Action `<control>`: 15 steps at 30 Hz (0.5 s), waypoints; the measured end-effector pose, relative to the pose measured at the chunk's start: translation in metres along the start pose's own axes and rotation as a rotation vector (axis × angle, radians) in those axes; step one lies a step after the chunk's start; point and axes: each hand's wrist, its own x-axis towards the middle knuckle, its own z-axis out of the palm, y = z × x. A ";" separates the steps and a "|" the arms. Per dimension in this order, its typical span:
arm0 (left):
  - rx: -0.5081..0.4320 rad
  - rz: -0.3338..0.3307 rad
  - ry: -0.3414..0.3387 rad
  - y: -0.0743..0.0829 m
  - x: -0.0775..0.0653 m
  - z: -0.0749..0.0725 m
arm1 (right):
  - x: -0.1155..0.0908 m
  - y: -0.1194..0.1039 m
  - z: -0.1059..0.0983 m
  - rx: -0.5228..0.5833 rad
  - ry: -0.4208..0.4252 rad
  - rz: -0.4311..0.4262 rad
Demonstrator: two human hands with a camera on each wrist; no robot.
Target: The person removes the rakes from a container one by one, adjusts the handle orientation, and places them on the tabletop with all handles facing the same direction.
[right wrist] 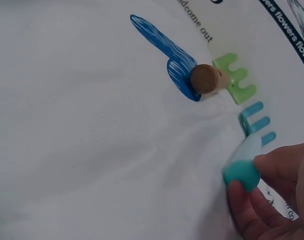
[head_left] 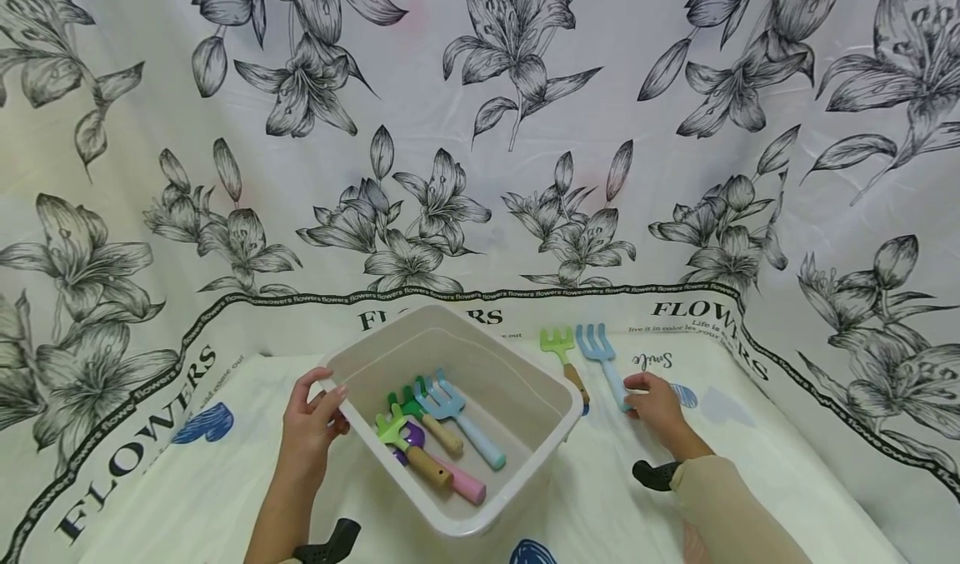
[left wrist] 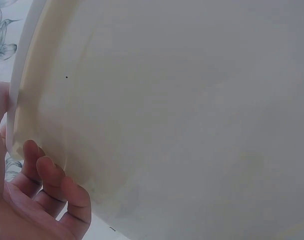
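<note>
My left hand (head_left: 311,422) grips the left rim of a beige plastic bin (head_left: 498,389), which is tilted. In the left wrist view its curled fingers (left wrist: 52,172) lie against the bin's outer wall. Inside the bin are a light blue hand rake (head_left: 472,431), a light green one with a wooden handle (head_left: 423,460), a dark green tool with a wooden handle (head_left: 442,433), a pink handle (head_left: 468,486) and a purple piece (head_left: 412,435). My right hand (head_left: 660,410) pinches the handle end of another light blue hand rake (head_left: 611,372), right of the bin.
Just left of the pinched rake, a light green hand rake (head_left: 557,343) with a wooden handle lies on the white cloth (head_left: 720,497), partly behind the bin. Flower-printed fabric (head_left: 420,114) rises at the back and sides. Black straps (head_left: 656,475) sit on both wrists.
</note>
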 end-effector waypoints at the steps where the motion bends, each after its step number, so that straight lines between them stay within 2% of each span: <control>1: 0.000 0.000 0.001 0.000 0.000 0.000 | 0.000 0.000 0.000 -0.007 0.003 0.003; 9: 0.012 -0.004 0.003 0.001 0.000 0.001 | -0.002 -0.006 -0.004 -0.036 -0.006 -0.003; 15: 0.014 -0.023 0.008 0.002 0.000 0.002 | 0.003 -0.012 -0.009 -0.076 0.011 -0.052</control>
